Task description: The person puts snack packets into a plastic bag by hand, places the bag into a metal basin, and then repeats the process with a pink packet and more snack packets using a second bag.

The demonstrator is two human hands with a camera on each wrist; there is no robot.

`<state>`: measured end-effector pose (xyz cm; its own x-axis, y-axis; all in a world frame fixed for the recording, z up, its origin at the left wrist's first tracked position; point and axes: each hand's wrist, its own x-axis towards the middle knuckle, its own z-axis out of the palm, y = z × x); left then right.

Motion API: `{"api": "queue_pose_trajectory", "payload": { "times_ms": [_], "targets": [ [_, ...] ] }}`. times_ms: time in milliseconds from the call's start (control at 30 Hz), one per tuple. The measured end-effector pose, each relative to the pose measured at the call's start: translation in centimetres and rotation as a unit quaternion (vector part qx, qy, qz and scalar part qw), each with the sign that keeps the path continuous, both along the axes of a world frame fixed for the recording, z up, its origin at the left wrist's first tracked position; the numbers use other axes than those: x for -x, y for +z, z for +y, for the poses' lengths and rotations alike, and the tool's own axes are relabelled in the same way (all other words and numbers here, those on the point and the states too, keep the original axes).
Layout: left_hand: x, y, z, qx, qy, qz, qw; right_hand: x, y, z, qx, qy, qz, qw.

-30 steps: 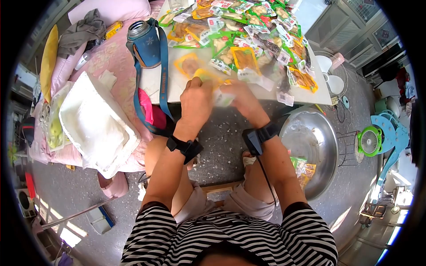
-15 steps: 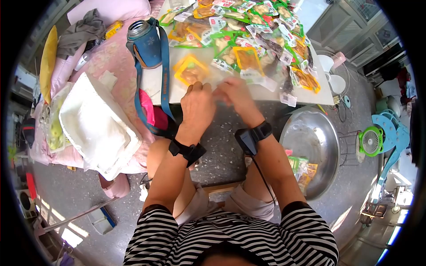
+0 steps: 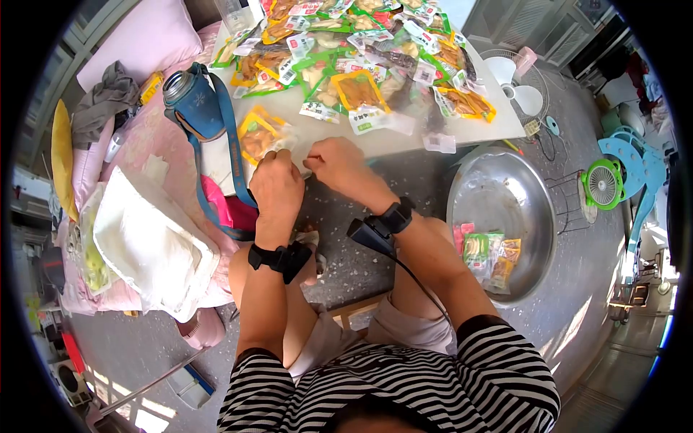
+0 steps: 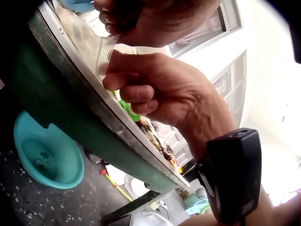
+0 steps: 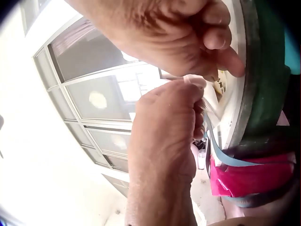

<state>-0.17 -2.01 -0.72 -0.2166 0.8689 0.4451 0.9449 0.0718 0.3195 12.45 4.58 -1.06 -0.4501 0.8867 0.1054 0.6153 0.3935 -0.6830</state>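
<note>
My left hand is at the table's front edge, its fingers curled on the near end of a yellow-edged food packet with brown food inside. Just to its right is my right hand, fingers bent in and slightly blurred. In the left wrist view, the packet's clear ribbed end runs between the hands, pinched at both sides. The right wrist view has the left hand gripping clear plastic under its thumb. Many more food packets lie heaped across the table.
On the left of the table stands a blue bottle with a long strap. A white foam box rests on the pink bedding. To the right, a steel basin holds several packets. A teal tub is under the table.
The head view has swung, so the table sits further left. The blurred packet between my hands a second ago is no longer there; the yellow-edged one lies beyond my left hand. My hands remain close together.
</note>
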Motion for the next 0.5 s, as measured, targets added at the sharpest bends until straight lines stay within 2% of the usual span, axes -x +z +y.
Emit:
{"api": "queue_pose_trajectory", "payload": {
  "times_ms": [67, 167, 267, 367, 467, 500],
  "targets": [
    [-0.2, 0.3, 0.0, -0.001, -0.001, 0.005, 1.000, -2.5, 1.8, 0.1, -0.041, -0.041, -0.004, 0.998],
    [-0.6, 0.3, 0.0, -0.018, -0.019, 0.009, 1.000, -5.1, 1.7, 1.4, -0.219, -0.127, -0.049, 0.966],
    [-0.9, 0.0, 0.2, -0.034, -0.031, 0.018, 0.999, -6.4, -1.7, 3.6, -0.323, -0.140, -0.151, 0.924],
    [-0.9, 0.0, 0.1, -0.033, -0.032, 0.018, 0.999, -5.9, -2.7, 4.7, -0.332, -0.124, -0.113, 0.928],
    [-0.5, -0.2, -0.1, -0.031, -0.032, 0.015, 0.999, -5.3, -2.3, 5.2, -0.291, -0.133, -0.090, 0.943],
    [-0.5, -0.1, -0.2, -0.019, -0.028, 0.011, 0.999, -5.3, -1.7, 5.3, -0.236, -0.142, -0.095, 0.957]
  ]
}}
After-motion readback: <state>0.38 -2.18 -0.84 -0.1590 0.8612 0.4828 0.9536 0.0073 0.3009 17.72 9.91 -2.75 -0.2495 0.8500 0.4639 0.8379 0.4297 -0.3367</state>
